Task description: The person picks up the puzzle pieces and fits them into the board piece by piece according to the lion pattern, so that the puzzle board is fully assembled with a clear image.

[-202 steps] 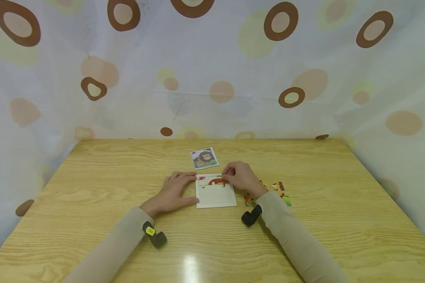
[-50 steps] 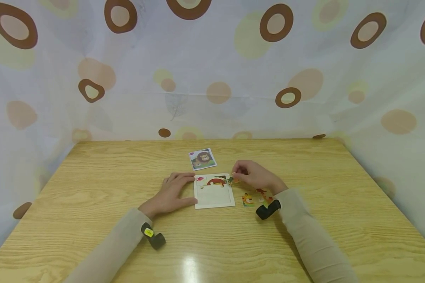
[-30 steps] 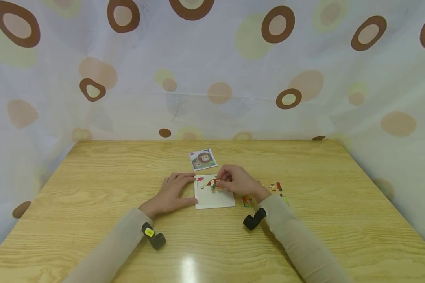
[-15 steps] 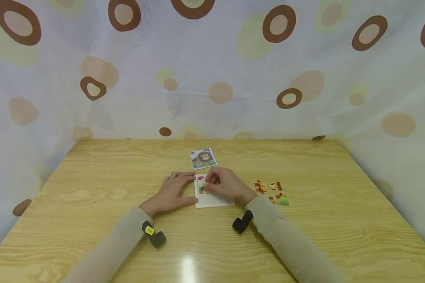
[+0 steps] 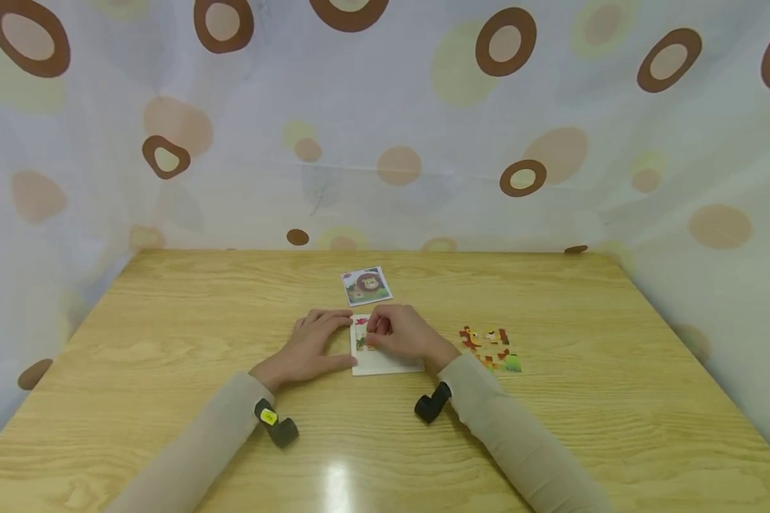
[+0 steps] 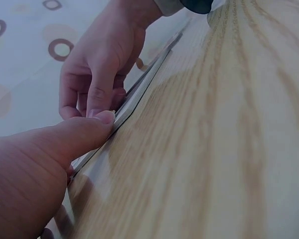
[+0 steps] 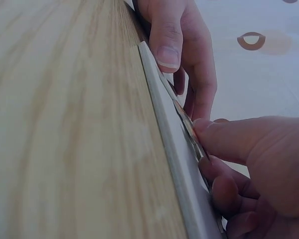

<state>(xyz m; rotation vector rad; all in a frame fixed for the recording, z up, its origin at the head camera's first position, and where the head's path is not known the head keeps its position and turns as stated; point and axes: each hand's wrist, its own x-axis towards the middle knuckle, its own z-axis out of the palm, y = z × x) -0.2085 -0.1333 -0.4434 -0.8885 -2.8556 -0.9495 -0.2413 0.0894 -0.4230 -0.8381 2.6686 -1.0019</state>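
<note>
Here's the right hand (image 7: 269, 169), thumb and finger pinching a thin, colourful piece (image 7: 187, 125), seen nearly edge-on, right at the pale board (image 7: 164, 117)! Opposite, the left hand (image 7: 182, 52) has its thumb at the board's edge. Wood-grained tabletop (image 7: 65, 119) beneath, brown-ringed white cloth (image 7: 269, 84) behind!

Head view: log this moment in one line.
left hand: touching left edge of white square puzzle tray; right hand: pinching multicoloured flat puzzle piece over tray; loose multicoloured pieces: right of tray; square lion-picture card: beyond tray
</note>
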